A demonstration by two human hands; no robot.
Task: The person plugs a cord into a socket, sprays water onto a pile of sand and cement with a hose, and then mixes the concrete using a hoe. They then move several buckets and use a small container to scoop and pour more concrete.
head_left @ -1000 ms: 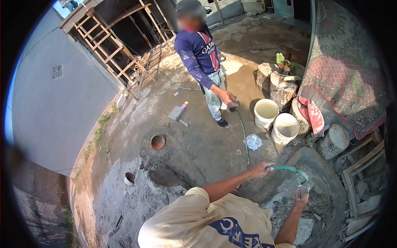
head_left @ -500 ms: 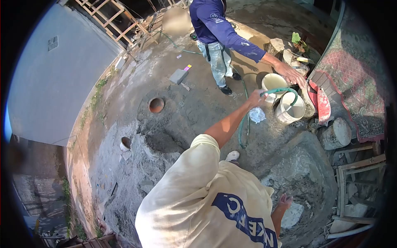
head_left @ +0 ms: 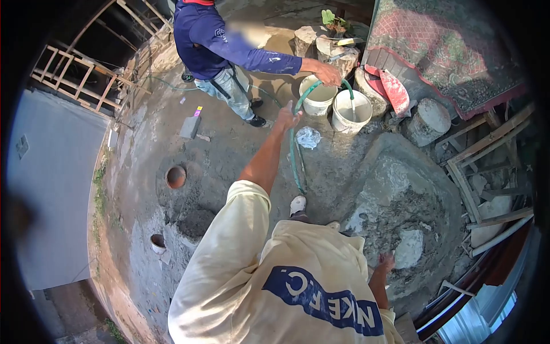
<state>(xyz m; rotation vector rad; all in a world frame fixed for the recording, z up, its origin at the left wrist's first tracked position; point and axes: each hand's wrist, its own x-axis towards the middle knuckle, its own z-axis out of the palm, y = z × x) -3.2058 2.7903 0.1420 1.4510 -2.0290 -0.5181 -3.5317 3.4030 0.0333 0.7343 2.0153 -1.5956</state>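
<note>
My left hand (head_left: 288, 116) is closed around the green hose (head_left: 294, 155), arm stretched forward. The hose arches over to the right, and water runs from its end into a white bucket (head_left: 350, 116). A second white bucket (head_left: 317, 107) stands just left of it. A co-worker's hand (head_left: 327, 73) reaches over the buckets, close to the hose; whether it touches the hose is unclear. My right hand (head_left: 387, 261) hangs low at the right, fingers apart and nothing in it, beside a pale patch (head_left: 409, 249) on the wet grey mix (head_left: 395, 212).
A co-worker in a blue shirt (head_left: 197, 34) stands ahead. A grey block (head_left: 189, 127), a clay pot (head_left: 176, 177) and a small white pot (head_left: 158, 243) are at left. Wooden frames (head_left: 487, 143), a patterned cloth (head_left: 441, 51) and a clear plastic bag (head_left: 308, 137) are also visible.
The view has swung, so the buckets and co-worker appear farther left. The hose end now hangs down inside the right bucket with water visible. My left hand still holds the hose.
</note>
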